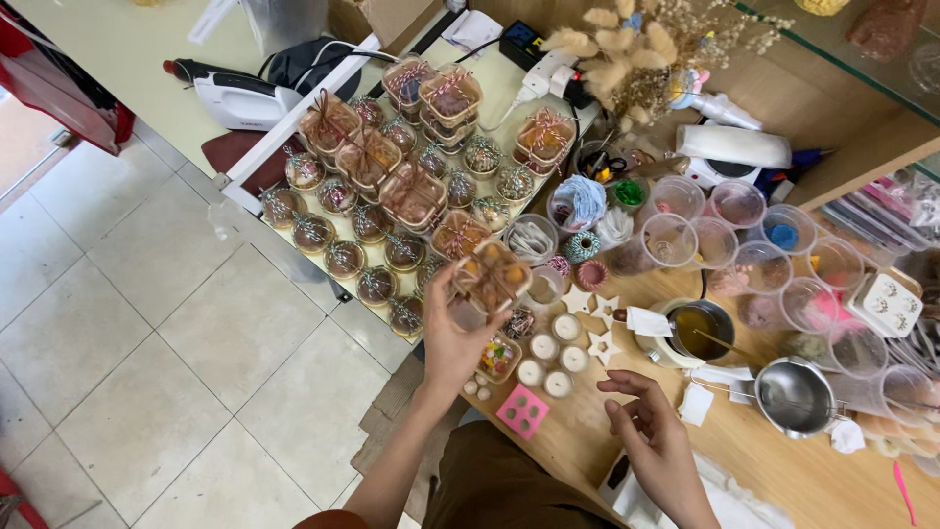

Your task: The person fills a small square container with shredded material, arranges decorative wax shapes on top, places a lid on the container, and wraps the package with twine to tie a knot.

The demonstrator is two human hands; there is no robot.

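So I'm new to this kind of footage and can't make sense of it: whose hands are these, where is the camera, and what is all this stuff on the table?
There is no machine here. A person wears a camera on the head, so the single picture looks down at their own two bare hands.

The left hand holds a small clear box tied with striped twine, lifted above the wooden table. The right hand is empty, fingers loosely open, hovering over the table near a pink mould.

Behind the box, a white tray carries many similar wrapped boxes and round tubs. On the table lie small white candles, white stars, clear plastic cups, a pot of amber liquid, a metal jug and dried flowers. To the left is tiled floor.
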